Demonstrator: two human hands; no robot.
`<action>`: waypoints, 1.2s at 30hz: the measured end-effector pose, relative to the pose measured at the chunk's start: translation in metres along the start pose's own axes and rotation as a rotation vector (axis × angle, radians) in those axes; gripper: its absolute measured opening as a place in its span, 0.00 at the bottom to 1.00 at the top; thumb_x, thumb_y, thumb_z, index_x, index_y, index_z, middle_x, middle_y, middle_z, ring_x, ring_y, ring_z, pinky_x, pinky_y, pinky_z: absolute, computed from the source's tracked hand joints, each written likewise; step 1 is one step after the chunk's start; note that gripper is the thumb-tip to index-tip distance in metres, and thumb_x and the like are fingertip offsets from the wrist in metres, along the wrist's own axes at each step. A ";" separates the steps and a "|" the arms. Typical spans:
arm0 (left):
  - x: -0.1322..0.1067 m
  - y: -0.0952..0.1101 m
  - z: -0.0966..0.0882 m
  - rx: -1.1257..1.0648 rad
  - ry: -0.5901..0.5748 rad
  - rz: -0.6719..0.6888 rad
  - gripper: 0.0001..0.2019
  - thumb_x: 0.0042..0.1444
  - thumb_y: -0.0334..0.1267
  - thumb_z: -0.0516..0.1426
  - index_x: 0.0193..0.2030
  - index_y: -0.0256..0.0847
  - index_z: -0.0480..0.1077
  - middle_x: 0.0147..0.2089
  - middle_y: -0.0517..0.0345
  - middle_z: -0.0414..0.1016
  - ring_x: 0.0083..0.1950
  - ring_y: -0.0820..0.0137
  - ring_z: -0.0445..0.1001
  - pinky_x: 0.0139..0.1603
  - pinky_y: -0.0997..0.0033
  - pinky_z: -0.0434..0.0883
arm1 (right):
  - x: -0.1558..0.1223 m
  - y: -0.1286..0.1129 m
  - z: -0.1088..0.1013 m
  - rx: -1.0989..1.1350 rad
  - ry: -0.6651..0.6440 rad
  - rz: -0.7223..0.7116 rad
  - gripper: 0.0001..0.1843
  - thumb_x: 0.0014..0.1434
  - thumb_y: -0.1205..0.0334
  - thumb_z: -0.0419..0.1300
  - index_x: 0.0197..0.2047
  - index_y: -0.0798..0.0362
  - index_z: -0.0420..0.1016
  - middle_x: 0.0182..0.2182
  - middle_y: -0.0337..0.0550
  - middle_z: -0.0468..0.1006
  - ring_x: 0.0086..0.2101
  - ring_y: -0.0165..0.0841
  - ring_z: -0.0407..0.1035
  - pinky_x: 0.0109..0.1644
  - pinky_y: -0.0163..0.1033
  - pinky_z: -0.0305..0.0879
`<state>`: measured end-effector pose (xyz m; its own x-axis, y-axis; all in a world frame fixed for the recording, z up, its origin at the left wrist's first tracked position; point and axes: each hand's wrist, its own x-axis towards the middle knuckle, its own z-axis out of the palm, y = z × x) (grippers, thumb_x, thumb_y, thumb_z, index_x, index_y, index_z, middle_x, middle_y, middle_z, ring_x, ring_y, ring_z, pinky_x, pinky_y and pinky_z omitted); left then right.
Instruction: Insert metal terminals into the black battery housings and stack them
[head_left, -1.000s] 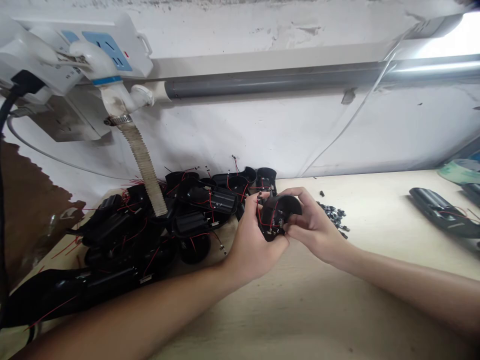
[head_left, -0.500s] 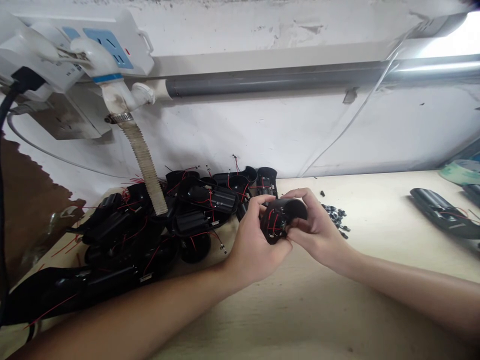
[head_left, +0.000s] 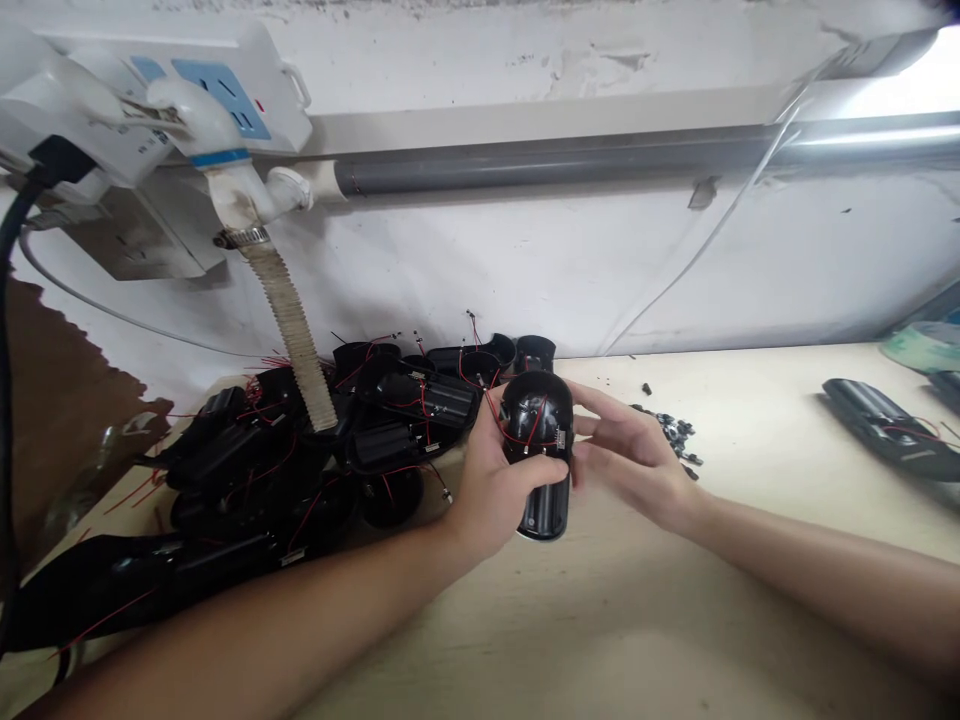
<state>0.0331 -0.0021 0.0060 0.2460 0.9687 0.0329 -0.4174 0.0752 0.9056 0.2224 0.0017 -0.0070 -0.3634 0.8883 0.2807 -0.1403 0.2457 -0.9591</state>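
The worktop [head_left: 480, 635] ran beneath the black shell [head_left: 535, 392], which you held raised, its rounded end away from you. Left of the shell, the pile of wired housings [head_left: 405, 395] lay close enough that, I judge, a swing that way could have snagged one of its loose leads. Farther left of the shell, the corrugated hose [head_left: 285, 315] hung down to that pile, so a knock against it might have shifted the housings under its end. Your left hand [head_left: 491, 485] was clamped on the shell, thumb across its middle; your right hand [head_left: 637, 455] was curved at the shell's right edge, and I could not tell whether its blurred fingertips pressed there. Had the left thumb eased off, the glossy plastic might have turned or dropped. Right of the shell, past your right hand, lay the small black pieces [head_left: 677, 433], which a careless wrist could have scattered. Across the shell's inside ran the red wires [head_left: 535, 425]; a tug by the thumb could have strained a joint. The white connector [head_left: 561, 438], at the shell's right edge, might have loosened if pushed sideways.
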 end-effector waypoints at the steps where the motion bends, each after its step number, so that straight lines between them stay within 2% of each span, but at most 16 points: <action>1: 0.001 -0.002 -0.002 0.006 0.017 0.009 0.29 0.42 0.28 0.69 0.53 0.43 0.68 0.44 0.60 0.75 0.41 0.68 0.75 0.39 0.66 0.75 | 0.000 -0.001 0.000 -0.083 0.007 -0.040 0.33 0.71 0.63 0.66 0.75 0.30 0.72 0.49 0.47 0.80 0.38 0.36 0.73 0.34 0.42 0.79; 4: 0.003 -0.008 -0.006 0.017 0.025 0.054 0.25 0.45 0.28 0.69 0.51 0.43 0.70 0.44 0.61 0.75 0.45 0.69 0.72 0.45 0.68 0.73 | 0.000 -0.003 0.000 -0.287 -0.002 -0.185 0.36 0.72 0.65 0.64 0.77 0.28 0.68 0.62 0.50 0.73 0.44 0.39 0.72 0.35 0.43 0.79; 6: 0.004 -0.010 -0.009 0.002 0.009 0.060 0.25 0.46 0.28 0.69 0.51 0.43 0.70 0.45 0.61 0.75 0.46 0.68 0.72 0.47 0.68 0.73 | 0.001 -0.004 0.000 -0.359 -0.026 -0.243 0.38 0.72 0.67 0.62 0.79 0.29 0.65 0.62 0.51 0.73 0.45 0.39 0.73 0.35 0.43 0.79; 11: 0.005 -0.010 -0.010 0.016 0.009 0.044 0.22 0.46 0.29 0.69 0.47 0.44 0.69 0.41 0.62 0.73 0.42 0.68 0.71 0.44 0.67 0.71 | 0.001 0.000 -0.005 -0.507 -0.037 -0.361 0.42 0.73 0.71 0.61 0.82 0.31 0.59 0.44 0.46 0.79 0.31 0.33 0.74 0.32 0.43 0.79; 13: 0.004 -0.009 -0.009 0.013 -0.006 0.037 0.22 0.46 0.29 0.69 0.47 0.44 0.68 0.40 0.63 0.73 0.40 0.69 0.71 0.42 0.66 0.70 | 0.000 0.002 -0.007 -0.567 -0.033 -0.388 0.43 0.73 0.72 0.61 0.83 0.31 0.57 0.42 0.45 0.79 0.28 0.31 0.75 0.31 0.42 0.80; 17: 0.003 -0.008 -0.007 -0.002 -0.010 0.023 0.22 0.46 0.29 0.68 0.47 0.44 0.68 0.39 0.64 0.73 0.37 0.70 0.71 0.41 0.66 0.70 | 0.000 0.003 -0.006 -0.560 -0.036 -0.355 0.42 0.74 0.71 0.60 0.83 0.31 0.57 0.40 0.43 0.81 0.26 0.30 0.77 0.30 0.41 0.82; 22: 0.003 -0.010 -0.008 0.079 0.072 0.069 0.22 0.48 0.29 0.67 0.49 0.44 0.68 0.44 0.61 0.74 0.44 0.67 0.71 0.46 0.66 0.70 | 0.001 0.003 -0.002 -0.461 0.036 -0.247 0.33 0.74 0.65 0.62 0.79 0.40 0.66 0.33 0.41 0.82 0.30 0.37 0.79 0.33 0.46 0.86; 29: 0.002 -0.009 -0.008 0.057 0.012 0.076 0.23 0.49 0.29 0.66 0.51 0.45 0.67 0.40 0.63 0.71 0.40 0.69 0.70 0.41 0.67 0.68 | -0.002 0.005 0.000 -0.474 0.067 -0.232 0.28 0.75 0.65 0.61 0.75 0.43 0.70 0.27 0.37 0.79 0.28 0.37 0.79 0.33 0.48 0.86; 31: 0.001 -0.007 -0.006 0.054 0.018 0.087 0.23 0.48 0.29 0.66 0.50 0.45 0.67 0.40 0.63 0.71 0.40 0.70 0.70 0.40 0.68 0.69 | -0.002 0.005 0.001 -0.412 0.057 -0.205 0.27 0.76 0.64 0.61 0.75 0.44 0.68 0.29 0.38 0.79 0.29 0.36 0.79 0.34 0.48 0.86; 33: 0.000 -0.005 -0.003 0.053 0.034 0.093 0.23 0.48 0.29 0.65 0.50 0.44 0.67 0.41 0.63 0.72 0.41 0.69 0.71 0.41 0.68 0.69 | 0.000 0.005 0.002 -0.315 0.066 -0.195 0.24 0.75 0.63 0.63 0.71 0.43 0.69 0.38 0.42 0.81 0.33 0.36 0.80 0.36 0.47 0.87; 35: 0.000 -0.004 -0.001 0.058 0.052 0.108 0.23 0.47 0.29 0.65 0.50 0.44 0.67 0.42 0.63 0.73 0.42 0.69 0.73 0.43 0.67 0.70 | 0.003 0.005 0.002 -0.251 0.091 -0.209 0.17 0.73 0.63 0.65 0.63 0.44 0.73 0.48 0.46 0.79 0.38 0.34 0.79 0.38 0.45 0.86; 36: 0.001 -0.003 -0.001 0.071 0.063 0.118 0.23 0.47 0.29 0.66 0.50 0.44 0.67 0.42 0.63 0.74 0.43 0.69 0.73 0.45 0.66 0.71 | 0.004 0.005 0.002 -0.244 0.097 -0.215 0.12 0.73 0.62 0.66 0.58 0.46 0.75 0.48 0.46 0.77 0.39 0.34 0.78 0.39 0.44 0.85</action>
<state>0.0337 -0.0014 0.0025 0.1425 0.9829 0.1163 -0.3769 -0.0547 0.9246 0.2185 0.0056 -0.0109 -0.2587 0.8359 0.4841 0.0242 0.5066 -0.8618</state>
